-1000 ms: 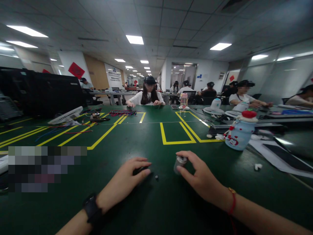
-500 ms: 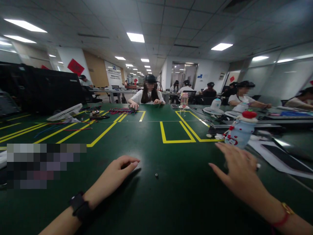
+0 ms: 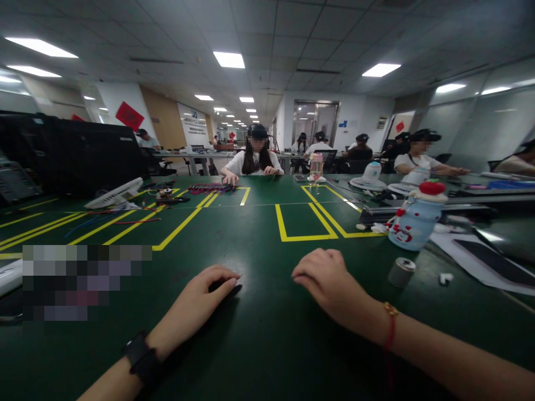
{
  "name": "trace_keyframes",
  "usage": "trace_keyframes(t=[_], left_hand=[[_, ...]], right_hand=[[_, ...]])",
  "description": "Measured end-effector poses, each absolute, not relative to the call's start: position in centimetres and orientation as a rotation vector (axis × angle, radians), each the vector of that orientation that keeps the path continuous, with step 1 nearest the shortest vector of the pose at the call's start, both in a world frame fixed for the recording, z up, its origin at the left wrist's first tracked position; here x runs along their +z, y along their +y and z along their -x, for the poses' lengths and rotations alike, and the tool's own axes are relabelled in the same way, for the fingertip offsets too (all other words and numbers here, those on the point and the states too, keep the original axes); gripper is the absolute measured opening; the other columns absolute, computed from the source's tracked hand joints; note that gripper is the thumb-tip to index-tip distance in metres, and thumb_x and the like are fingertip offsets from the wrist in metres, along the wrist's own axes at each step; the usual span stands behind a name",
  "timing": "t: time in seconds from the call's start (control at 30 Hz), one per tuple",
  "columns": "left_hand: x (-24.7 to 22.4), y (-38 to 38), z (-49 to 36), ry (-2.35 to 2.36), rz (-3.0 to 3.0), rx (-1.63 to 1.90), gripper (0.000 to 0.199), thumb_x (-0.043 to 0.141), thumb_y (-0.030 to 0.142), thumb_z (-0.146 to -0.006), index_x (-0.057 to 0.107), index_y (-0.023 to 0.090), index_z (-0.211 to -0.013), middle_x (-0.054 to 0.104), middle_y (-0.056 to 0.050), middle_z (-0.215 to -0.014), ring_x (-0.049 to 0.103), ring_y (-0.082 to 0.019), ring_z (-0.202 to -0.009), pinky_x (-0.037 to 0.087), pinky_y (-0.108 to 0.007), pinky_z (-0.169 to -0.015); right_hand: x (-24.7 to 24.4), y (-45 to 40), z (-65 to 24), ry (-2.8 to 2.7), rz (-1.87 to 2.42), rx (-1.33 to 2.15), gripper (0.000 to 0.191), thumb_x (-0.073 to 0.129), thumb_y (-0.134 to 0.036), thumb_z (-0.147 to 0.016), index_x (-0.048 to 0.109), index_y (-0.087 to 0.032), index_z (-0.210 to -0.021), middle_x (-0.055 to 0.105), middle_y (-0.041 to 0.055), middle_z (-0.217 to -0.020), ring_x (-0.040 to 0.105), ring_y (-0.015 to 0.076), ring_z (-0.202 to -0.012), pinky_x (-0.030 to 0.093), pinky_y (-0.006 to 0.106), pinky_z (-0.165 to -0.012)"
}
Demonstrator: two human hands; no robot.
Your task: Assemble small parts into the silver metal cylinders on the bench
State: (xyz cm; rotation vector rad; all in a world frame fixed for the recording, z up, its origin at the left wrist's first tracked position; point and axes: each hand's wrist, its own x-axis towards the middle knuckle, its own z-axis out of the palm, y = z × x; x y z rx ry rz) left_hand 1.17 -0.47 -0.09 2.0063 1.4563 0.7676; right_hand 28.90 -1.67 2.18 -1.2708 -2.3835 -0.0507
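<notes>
My left hand [image 3: 209,289] rests low over the green table [image 3: 259,356], its fingers loosely curved, thumb and forefinger slightly apart and nothing visible between them. Right of the centre, my right hand [image 3: 330,284] has its thumb and fingers drawn together in a pinch; whatever is at the fingertips is too hidden to make out. Beyond the right wrist stands a short grey metal cylinder [image 3: 402,272]. A small white piece [image 3: 445,278] lies to its right. Behind them is a light-blue bottle [image 3: 416,223] with a red top.
Yellow tape [image 3: 309,238] marks the table. Cables [image 3: 211,188], a small fan [image 3: 115,195] and a blurred patch lie left. A phone-like dark slab [image 3: 495,262], metal rails and more fans are on the right. Across the table sits a person [image 3: 254,159] with both hands on it.
My right hand has moved left and its fingers have come together. The small metal piece between my hands is no longer visible. The grey cylinder has come into view. My left hand has barely moved.
</notes>
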Motion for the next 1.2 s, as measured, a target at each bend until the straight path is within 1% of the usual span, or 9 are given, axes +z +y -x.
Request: trace_keyframes(t=[0.13, 0.17, 0.3, 0.43, 0.73, 1.0, 1.07, 1.13, 1.2], left_hand=[[-0.2, -0.4, -1.5, 1.434, -2.023, 0.791, 0.030, 0.046, 0.046, -0.085, 0.067, 0.025, -0.093, 0.064, -0.004, -0.102, 0.059, -0.023, -0.096, 0.045, -0.037, -0.088], [-0.2, -0.4, -1.6, 1.435, -2.031, 0.797, 0.031, 0.046, 0.046, -0.086, 0.067, 0.025, -0.092, 0.064, -0.004, -0.101, 0.059, -0.023, -0.095, 0.045, -0.037, -0.088], [-0.2, -0.4, -1.9, 1.444, -2.057, 0.797, 0.030, 0.046, 0.046, -0.086, 0.067, 0.025, -0.091, 0.064, -0.003, -0.100, 0.058, -0.023, -0.095, 0.044, -0.038, -0.089], [-0.3, -0.5, -1.7, 1.459, -2.060, 0.779, 0.030, 0.047, 0.047, -0.085, 0.067, 0.027, -0.094, 0.063, -0.002, -0.102, 0.058, -0.022, -0.097, 0.044, -0.038, -0.089], [-0.2, -0.5, -1.9, 1.454, -2.060, 0.770, 0.031, 0.046, 0.047, -0.085, 0.067, 0.025, -0.092, 0.063, -0.003, -0.102, 0.058, -0.023, -0.097, 0.043, -0.037, -0.091], [0.0, -0.5, -2.0, 1.446, -2.062, 0.771, 0.032, 0.046, 0.048, -0.085, 0.068, 0.025, -0.091, 0.063, -0.005, -0.101, 0.058, -0.024, -0.097, 0.043, -0.040, -0.090], [0.1, -0.6, -2.0, 1.449, -2.054, 0.769, 0.032, 0.047, 0.047, -0.084, 0.068, 0.025, -0.091, 0.063, -0.005, -0.101, 0.058, -0.024, -0.096, 0.044, -0.040, -0.090], [0.2, -0.7, -2.1, 1.452, -2.048, 0.780, 0.031, 0.047, 0.047, -0.084, 0.068, 0.025, -0.091, 0.063, -0.004, -0.101, 0.058, -0.024, -0.096, 0.044, -0.038, -0.089], [0.2, -0.7, -2.1, 1.451, -2.048, 0.793, 0.031, 0.047, 0.046, -0.085, 0.068, 0.025, -0.091, 0.064, -0.004, -0.100, 0.059, -0.023, -0.095, 0.045, -0.038, -0.089]], right_hand=[[4.5, -2.2, -38.7, -2.223, 1.581, -0.421, 0.024, 0.048, -0.038, -0.084, 0.063, -0.023, -0.094, 0.064, 0.0053, -0.095, 0.055, 0.0209, -0.090, 0.033, 0.037, -0.080], [4.7, -2.4, -41.0, -2.175, 1.735, -0.450, 0.025, 0.048, -0.040, -0.082, 0.064, -0.022, -0.091, 0.064, 0.0062, -0.091, 0.056, 0.0212, -0.083, 0.035, 0.037, -0.075], [4.4, -3.2, -46.4, -2.068, 2.074, -0.272, 0.027, 0.046, -0.040, -0.083, 0.065, -0.022, -0.088, 0.064, 0.0074, -0.088, 0.058, 0.0204, -0.075, 0.038, 0.035, -0.068], [3.9, -3.2, -46.9, -1.997, 2.086, -0.217, 0.029, 0.045, -0.041, -0.083, 0.065, -0.022, -0.091, 0.065, 0.0066, -0.091, 0.059, 0.0206, -0.080, 0.040, 0.033, -0.073], [3.3, -2.7, -48.4, -1.859, 2.182, -0.082, 0.037, 0.045, -0.054, -0.079, 0.065, -0.026, -0.091, 0.066, 0.0039, -0.087, 0.060, 0.0199, -0.075, 0.041, 0.031, -0.066], [5.4, -4.2, -45.2, -1.866, 2.106, -0.012, 0.040, 0.036, -0.048, -0.085, 0.066, -0.023, -0.092, 0.065, 0.0097, -0.089, 0.060, 0.0192, -0.074, 0.041, 0.033, -0.066], [4.9, -4.0, -45.6, -1.865, 2.071, 0.061, 0.036, 0.042, -0.047, -0.084, 0.067, -0.023, -0.094, 0.064, 0.0106, -0.100, 0.061, 0.0212, -0.085, 0.043, 0.034, -0.071], [3.7, -3.8, -46.5, -1.834, 1.988, 0.162, 0.036, 0.047, -0.045, -0.082, 0.063, -0.025, -0.107, 0.057, 0.0102, -0.120, 0.057, 0.0227, -0.102, 0.044, 0.033, -0.078], [2.3, -3.8, -47.3, -1.779, 1.908, 0.256, 0.051, 0.054, -0.045, -0.078, 0.050, -0.027, -0.125, 0.049, 0.0114, -0.131, 0.056, 0.0232, -0.107, 0.046, 0.032, -0.079]])
